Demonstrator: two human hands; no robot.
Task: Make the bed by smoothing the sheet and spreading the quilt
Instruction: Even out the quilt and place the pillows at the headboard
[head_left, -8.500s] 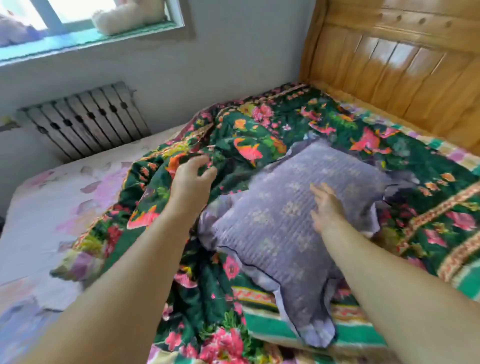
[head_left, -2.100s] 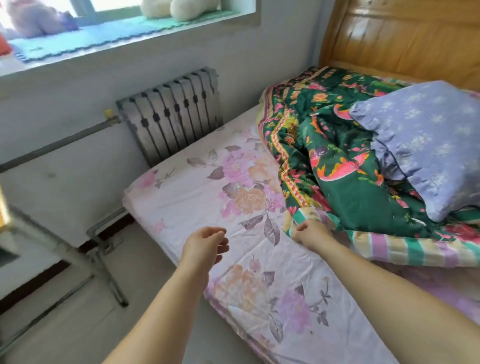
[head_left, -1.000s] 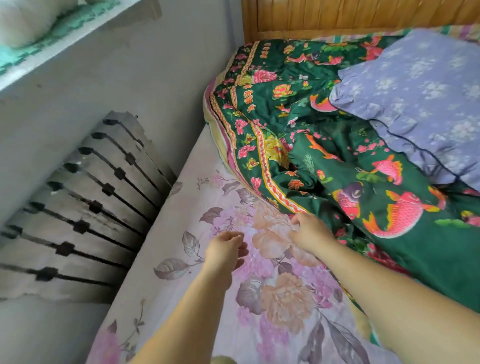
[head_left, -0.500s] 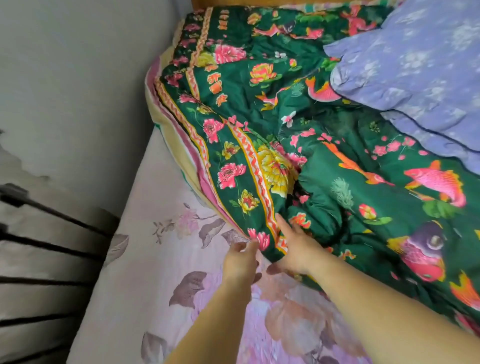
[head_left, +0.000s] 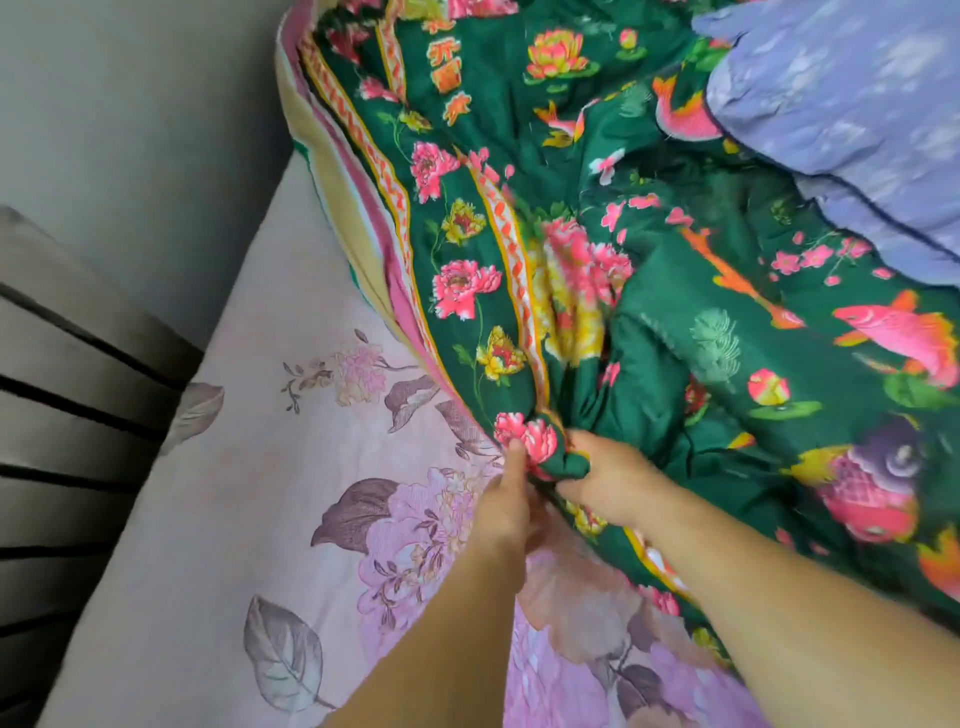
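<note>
The green quilt (head_left: 649, 270), printed with pink flowers and fish, lies bunched over the upper right of the bed. Its striped edge runs diagonally down the middle. My left hand (head_left: 506, 501) and my right hand (head_left: 605, 480) both pinch the same bunched fold of the quilt's edge, side by side. Under the quilt, the pale pink floral sheet (head_left: 270, 519) covers the mattress at the lower left.
A lilac pillow (head_left: 852, 119) rests on top of the quilt at the upper right. A grey radiator (head_left: 62, 415) stands close against the bed's left side, below a plain grey wall (head_left: 130, 104).
I have leaned closer to the quilt's edge. Both hands, which were just touching the edge half a second ago, have closed on a fold of it and bunched it up.
</note>
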